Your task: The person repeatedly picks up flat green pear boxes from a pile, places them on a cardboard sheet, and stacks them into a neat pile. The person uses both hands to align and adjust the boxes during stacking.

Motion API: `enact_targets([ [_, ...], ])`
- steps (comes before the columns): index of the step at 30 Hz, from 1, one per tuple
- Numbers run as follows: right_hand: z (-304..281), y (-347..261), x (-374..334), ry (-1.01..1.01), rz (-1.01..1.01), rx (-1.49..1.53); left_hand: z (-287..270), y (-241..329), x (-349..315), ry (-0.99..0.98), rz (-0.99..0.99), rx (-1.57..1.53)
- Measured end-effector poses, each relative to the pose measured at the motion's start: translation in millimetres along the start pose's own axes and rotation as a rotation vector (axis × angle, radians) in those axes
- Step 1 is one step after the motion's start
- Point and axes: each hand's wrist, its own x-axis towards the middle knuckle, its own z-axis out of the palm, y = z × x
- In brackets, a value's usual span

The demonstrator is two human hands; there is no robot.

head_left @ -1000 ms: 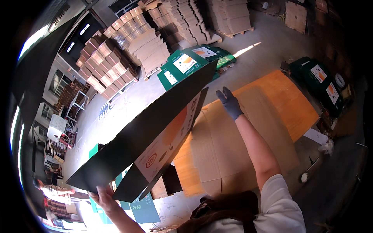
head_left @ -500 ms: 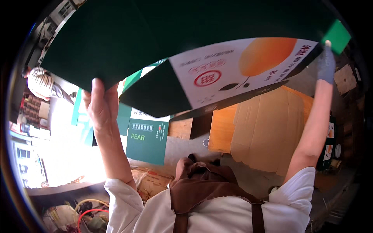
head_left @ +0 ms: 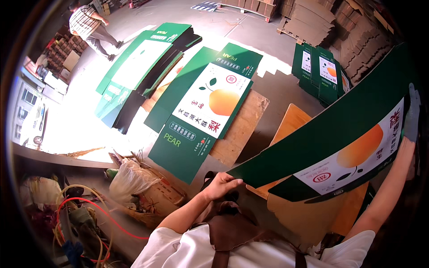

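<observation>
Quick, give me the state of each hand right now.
Left hand: closed on the near end of the flat green carton sheet.
Right hand, gloved: gripping the sheet's far end.

The person's left hand [head_left: 221, 184] is bare, at about six o'clock in the view, fingers curled in a pinching grip with the thumb on top. Its forearm runs down toward seven o'clock. The right hand [head_left: 412, 114], in a grey glove, reaches out to three o'clock with the arm nearly straight, rising from five o'clock, fingers closed upward.
</observation>
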Motion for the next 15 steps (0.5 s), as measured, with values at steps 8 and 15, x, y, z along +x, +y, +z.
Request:
enact_targets([
  [8,217.0,-182.0,-42.1,-0.519,0.464,0.950,-157.8,-84.2,37.2,0.425,-0.069,1.510],
  [15,380.6,-254.1,-85.1,-0.751,0.402,0.990,-228.1,-101.8,74.5,0.358,-0.104,1.420],
])
